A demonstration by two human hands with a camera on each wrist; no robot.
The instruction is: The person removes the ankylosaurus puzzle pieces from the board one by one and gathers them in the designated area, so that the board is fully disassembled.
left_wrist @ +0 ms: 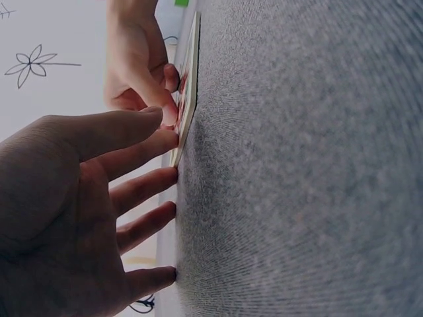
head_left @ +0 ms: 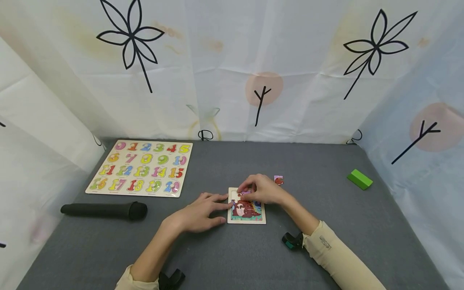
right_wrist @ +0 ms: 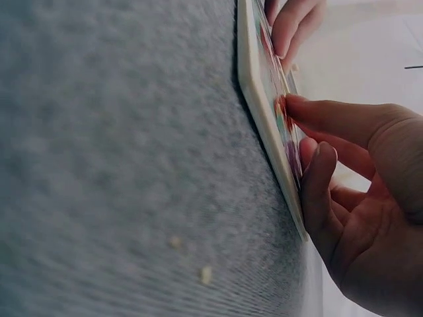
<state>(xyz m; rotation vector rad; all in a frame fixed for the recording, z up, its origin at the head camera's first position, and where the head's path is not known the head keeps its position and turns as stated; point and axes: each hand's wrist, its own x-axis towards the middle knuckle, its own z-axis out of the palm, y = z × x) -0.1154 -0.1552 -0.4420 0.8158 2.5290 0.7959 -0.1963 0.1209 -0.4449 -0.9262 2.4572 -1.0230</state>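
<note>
A small jigsaw puzzle (head_left: 246,222) with a pale wooden frame and a reddish-brown cartoon animal lies flat on the table. The left hand (head_left: 201,212) rests beside it with fingers spread, its fingertips right at the frame's left edge. Over the upper part of the puzzle, the right hand (head_left: 262,189) pinches a small puzzle piece (head_left: 239,195) between thumb and fingers, mostly hidden by them. A bare cream patch shows at the upper left of the picture. In the right wrist view, the thumb (right_wrist: 324,115) touches down close to the picture's surface. A loose puzzle piece (head_left: 278,180) lies behind the right hand.
A number board (head_left: 139,169) with colourful numerals lies at the back left. In front of it is a black microphone (head_left: 105,210). A green block (head_left: 359,179) sits at the right. White patterned cloth (head_left: 232,48) hangs round the grey table (head_left: 319,165).
</note>
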